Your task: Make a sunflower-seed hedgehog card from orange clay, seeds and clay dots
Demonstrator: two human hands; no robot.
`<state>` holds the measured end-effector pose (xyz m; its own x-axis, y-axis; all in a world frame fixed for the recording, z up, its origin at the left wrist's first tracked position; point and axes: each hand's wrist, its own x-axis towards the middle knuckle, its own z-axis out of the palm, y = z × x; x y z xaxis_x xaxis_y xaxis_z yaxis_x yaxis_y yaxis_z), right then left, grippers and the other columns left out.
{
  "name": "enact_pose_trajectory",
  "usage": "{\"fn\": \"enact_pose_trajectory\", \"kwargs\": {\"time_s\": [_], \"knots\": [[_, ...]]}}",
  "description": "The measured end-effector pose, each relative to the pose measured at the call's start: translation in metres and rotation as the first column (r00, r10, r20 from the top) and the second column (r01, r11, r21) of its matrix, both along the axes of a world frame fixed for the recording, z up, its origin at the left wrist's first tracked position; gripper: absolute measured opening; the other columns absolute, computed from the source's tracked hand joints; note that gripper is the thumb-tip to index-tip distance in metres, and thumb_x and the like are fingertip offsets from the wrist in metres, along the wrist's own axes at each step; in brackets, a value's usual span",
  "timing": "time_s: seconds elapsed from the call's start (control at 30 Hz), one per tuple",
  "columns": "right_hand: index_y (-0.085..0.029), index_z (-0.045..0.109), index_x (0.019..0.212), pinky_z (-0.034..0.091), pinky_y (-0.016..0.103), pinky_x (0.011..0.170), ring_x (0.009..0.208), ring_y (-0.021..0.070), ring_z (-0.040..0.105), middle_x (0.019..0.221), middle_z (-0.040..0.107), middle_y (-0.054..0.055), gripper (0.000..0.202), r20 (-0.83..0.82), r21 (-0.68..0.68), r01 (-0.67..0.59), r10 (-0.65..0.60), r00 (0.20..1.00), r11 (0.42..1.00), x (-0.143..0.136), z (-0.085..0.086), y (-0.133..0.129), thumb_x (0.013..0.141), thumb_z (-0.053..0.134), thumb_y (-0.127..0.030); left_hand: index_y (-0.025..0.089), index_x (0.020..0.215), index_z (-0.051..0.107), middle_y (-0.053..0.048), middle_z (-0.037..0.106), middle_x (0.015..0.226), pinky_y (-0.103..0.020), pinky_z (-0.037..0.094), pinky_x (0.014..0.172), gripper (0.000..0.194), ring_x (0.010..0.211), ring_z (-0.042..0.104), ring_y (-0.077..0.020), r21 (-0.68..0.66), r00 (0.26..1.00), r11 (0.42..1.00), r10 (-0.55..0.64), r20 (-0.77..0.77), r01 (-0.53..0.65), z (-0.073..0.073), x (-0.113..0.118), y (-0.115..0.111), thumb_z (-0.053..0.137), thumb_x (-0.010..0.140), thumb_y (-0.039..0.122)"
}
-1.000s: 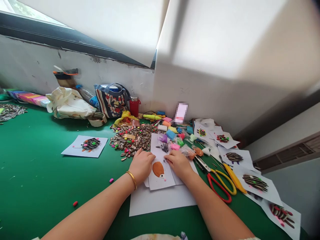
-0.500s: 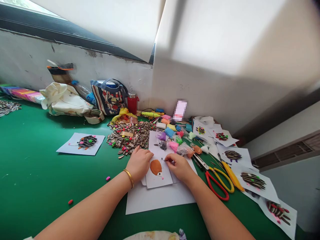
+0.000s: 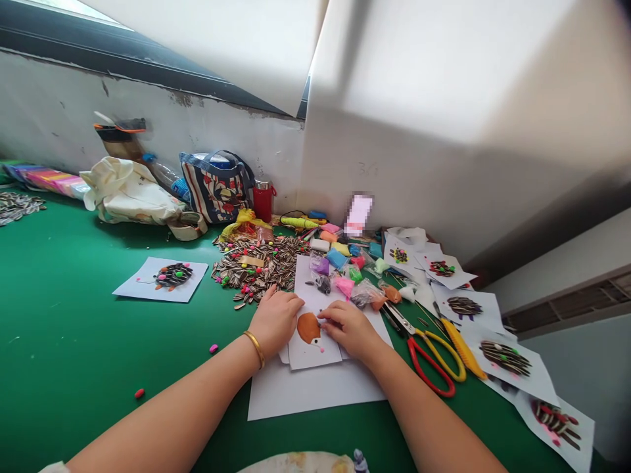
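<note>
A white card [image 3: 315, 360] bears a flat brown clay oval [image 3: 308, 326] with an eye and a small pink dot at its lower right tip. My left hand [image 3: 276, 322], a gold bangle on its wrist, lies with fingers out flat on the card's left side. At the oval's right edge is my right hand [image 3: 348, 326], fingers bent and tips close together around a small dark piece [image 3: 320, 322], whose material I cannot make out. Larger white paper [image 3: 315, 397] lies under the card. Beyond my hands sits a pile of striped sunflower seeds [image 3: 276, 263] mixed with coloured ones.
Bagged coloured clay [image 3: 344, 285] lies behind the card. Scissors [image 3: 431, 361] and a yellow cutter [image 3: 462, 348] are at right, beside several hedgehog cards [image 3: 537, 378]. Another hedgehog card [image 3: 132, 287] lies at left. Bags [image 3: 133, 194] and a red bottle [image 3: 263, 202] stand by the wall.
My right hand has shifted slightly left, bringing its fingertips and the dark piece to the oval's right edge. My left hand stays on the card.
</note>
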<state>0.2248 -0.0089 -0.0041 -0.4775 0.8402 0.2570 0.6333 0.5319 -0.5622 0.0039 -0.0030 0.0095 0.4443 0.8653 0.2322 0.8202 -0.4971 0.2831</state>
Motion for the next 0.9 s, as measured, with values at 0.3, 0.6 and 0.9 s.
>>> {"fn": "enact_pose_trajectory", "kwargs": {"time_s": [0.3,0.6,0.9], "knots": [[-0.024,0.074,0.09,0.049,0.028,0.078,0.085,0.0156,0.061,0.091,0.066,0.003,0.014,0.032,0.036,-0.013,0.012,0.999,0.999,0.001,0.001,-0.001,0.082,0.067,-0.015,0.024,0.104,0.067,-0.004,0.07,0.104,-0.048,0.023,0.111,0.028,0.102,0.059,-0.0208,0.005,1.0,1.0,0.009,-0.004,-0.009,0.0,0.0,-0.001,0.047,0.088,0.013],[-0.022,0.07,0.087,0.048,0.029,0.079,0.086,0.016,0.059,0.09,0.064,0.002,0.011,0.004,-0.002,0.026,-0.026,1.0,1.0,0.005,0.0,0.002,0.082,0.065,-0.014,0.023,0.106,0.067,-0.005,0.069,0.105,-0.049,0.023,0.112,0.03,0.102,0.059,-0.0215,0.004,1.0,1.0,0.007,0.001,-0.007,0.001,0.001,-0.002,0.046,0.087,0.012],[-0.024,0.072,0.102,0.048,0.03,0.083,0.091,0.0171,0.059,0.096,0.064,0.004,0.019,0.099,0.067,0.031,-0.037,0.994,0.997,0.012,-0.004,0.004,0.085,0.064,-0.018,0.023,0.105,0.067,-0.004,0.069,0.104,-0.049,0.024,0.112,0.029,0.103,0.059,-0.0212,0.007,1.0,1.0,0.007,-0.005,-0.007,0.001,0.0,-0.001,0.047,0.088,0.013]]}}
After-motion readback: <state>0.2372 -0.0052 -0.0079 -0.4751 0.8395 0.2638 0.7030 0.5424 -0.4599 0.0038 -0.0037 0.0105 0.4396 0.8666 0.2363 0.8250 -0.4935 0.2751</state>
